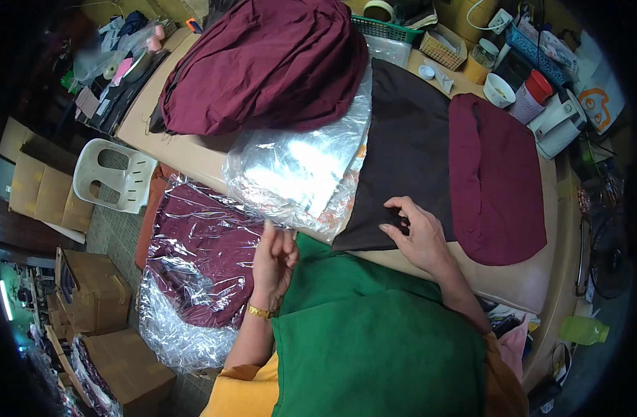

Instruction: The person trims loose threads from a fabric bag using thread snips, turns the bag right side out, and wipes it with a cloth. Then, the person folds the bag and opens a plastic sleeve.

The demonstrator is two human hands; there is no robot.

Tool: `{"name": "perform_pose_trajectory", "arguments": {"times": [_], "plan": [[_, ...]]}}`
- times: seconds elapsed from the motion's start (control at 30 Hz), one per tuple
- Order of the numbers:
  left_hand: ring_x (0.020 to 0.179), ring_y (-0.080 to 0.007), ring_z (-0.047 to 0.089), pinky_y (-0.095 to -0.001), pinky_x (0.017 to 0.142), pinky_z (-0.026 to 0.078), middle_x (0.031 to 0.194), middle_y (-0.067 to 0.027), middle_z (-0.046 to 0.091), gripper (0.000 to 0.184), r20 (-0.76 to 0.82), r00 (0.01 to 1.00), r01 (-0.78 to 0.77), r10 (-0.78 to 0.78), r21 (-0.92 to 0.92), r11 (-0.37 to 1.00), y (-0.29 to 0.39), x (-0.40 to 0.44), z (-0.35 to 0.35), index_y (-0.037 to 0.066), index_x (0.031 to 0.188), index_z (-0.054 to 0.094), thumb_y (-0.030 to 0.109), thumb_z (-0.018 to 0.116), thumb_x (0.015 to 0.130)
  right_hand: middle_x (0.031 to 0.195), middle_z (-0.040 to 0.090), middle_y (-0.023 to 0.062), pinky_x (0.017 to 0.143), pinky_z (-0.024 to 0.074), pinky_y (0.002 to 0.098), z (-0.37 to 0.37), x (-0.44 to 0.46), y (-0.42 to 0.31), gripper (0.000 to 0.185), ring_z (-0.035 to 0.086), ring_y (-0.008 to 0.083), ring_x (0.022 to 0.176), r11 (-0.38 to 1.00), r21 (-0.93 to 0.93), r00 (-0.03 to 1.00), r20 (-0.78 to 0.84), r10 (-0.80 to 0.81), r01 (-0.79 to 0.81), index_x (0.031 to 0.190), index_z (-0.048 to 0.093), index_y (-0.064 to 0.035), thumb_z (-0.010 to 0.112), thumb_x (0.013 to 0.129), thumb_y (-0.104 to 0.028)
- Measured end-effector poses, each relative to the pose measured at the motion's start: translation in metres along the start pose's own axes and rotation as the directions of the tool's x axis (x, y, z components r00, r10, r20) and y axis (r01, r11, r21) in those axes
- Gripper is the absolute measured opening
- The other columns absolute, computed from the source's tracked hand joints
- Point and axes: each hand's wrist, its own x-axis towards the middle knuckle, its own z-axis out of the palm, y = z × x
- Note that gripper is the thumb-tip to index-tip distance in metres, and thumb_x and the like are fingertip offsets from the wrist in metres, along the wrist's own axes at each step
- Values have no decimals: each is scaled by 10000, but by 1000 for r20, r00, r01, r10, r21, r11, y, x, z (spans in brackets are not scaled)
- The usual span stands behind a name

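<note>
My left hand (275,260) has its fingers curled at the upper right edge of a clear plastic bag (186,340) with maroon cloth (207,243) inside; what the fingers hold is too small to tell. My right hand (420,233) is over the lower part of a black cloth (409,153), thumb and fingers apart, with something small and dark between them that blends into the cloth. A folded maroon piece (509,181) lies along the black cloth's right side. Left of the black cloth are stacked clear plastic bags (297,160), partly under a large maroon cloth pile (263,66).
A white plastic chair (117,174) stands at the left, with cardboard boxes (127,361) below it. Baskets (443,47), a white bowl (499,90) and a white appliance (558,125) line the table's back right. A green bottle (584,330) lies at the right.
</note>
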Motion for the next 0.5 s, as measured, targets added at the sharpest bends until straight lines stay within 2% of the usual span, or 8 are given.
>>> {"name": "perform_pose_trajectory", "arguments": {"times": [0.07,0.1,0.2,0.27,0.3,0.4,0.43,0.5], "plan": [[696,-83,576,-184,567,424,863,-21,633,292,-62,998,51,-11,703,709,0,-7,27,78,915,627,342,535,1001,1054,673,157,759,537,427,8,6,-8,361,693,313,915,995,76,998,-37,-58,60,1171,554,-70,714,872,-194],[732,-72,605,-191,580,434,979,-42,674,241,-74,993,121,-96,686,717,-3,-10,42,49,994,649,286,617,965,1045,672,152,749,537,427,12,12,-17,360,687,321,898,986,71,988,-15,-152,153,1179,555,-76,709,868,-176],[707,-48,578,-197,603,445,864,-13,668,150,-15,995,78,-95,697,712,-26,-5,36,26,991,644,167,669,945,986,667,138,724,524,432,27,27,-23,316,666,342,840,959,49,959,23,-282,280,1145,592,-73,701,857,-141],[685,-48,566,-194,598,440,822,-3,658,149,-15,1000,13,-3,713,701,-25,-4,38,32,963,642,180,656,957,915,659,148,705,504,450,39,40,-7,237,660,355,828,927,17,905,209,-371,376,1061,621,-40,697,858,-137],[663,-48,553,-192,592,435,779,7,647,159,-19,996,-48,89,728,684,-24,-2,39,37,936,640,193,642,969,854,664,130,653,485,368,38,41,-8,166,655,247,741,937,115,931,123,-344,331,991,627,4,691,867,-86],[617,-29,498,-199,550,403,714,24,603,247,-110,967,-92,229,688,720,-9,-3,31,30,841,627,223,607,995,811,651,173,666,479,380,23,38,-16,138,660,277,753,953,286,993,31,-114,100,922,613,-1,668,897,-126],[580,-28,463,-211,526,379,665,31,566,296,-149,959,-75,243,691,719,0,-2,27,46,785,596,241,583,1007,754,639,131,646,455,323,18,39,-8,161,604,172,691,962,271,998,51,-36,21,886,597,10,658,918,-135],[491,-29,377,-234,458,293,548,46,452,426,-156,939,-187,307,519,834,13,3,16,97,640,489,264,528,1029,736,621,103,640,446,311,12,38,-1,178,569,140,683,947,320,999,27,-33,23,878,587,14,659,921,-143]]}}
